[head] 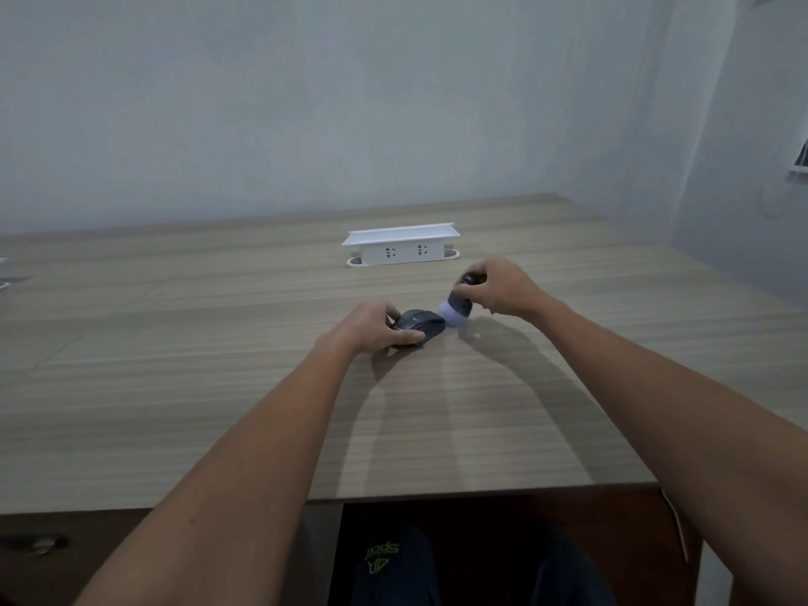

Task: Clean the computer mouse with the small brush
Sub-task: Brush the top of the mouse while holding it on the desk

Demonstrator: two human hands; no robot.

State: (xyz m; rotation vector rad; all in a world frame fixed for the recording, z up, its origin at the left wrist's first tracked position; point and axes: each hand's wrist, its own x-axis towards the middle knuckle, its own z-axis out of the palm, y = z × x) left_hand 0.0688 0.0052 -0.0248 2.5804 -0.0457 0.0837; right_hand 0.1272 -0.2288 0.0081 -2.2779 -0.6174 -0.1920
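Computer mouse: dark grey, lying on the counter a little above the centre of the frame, its long side running left to right.
Left hand: its grip is closed on the left end of the mouse, thumb on the near edge, fingers over the far edge.
Small brush: dark stubby handle with a pale lilac bristle head, tilted so the head points down and to the left; the bristles sit just beside the right end of the mouse, whether touching I cannot tell.
Right hand: its grip is closed around the brush handle, right of the mouse, held above the counter.
Power strip box: white, with two sockets facing the camera, on the counter behind both hands, well apart from them.
Counter: wood grain, pale brown, filling the middle of the frame; dark front edge at the bottom.
Wall: plain, pale, across the upper half.
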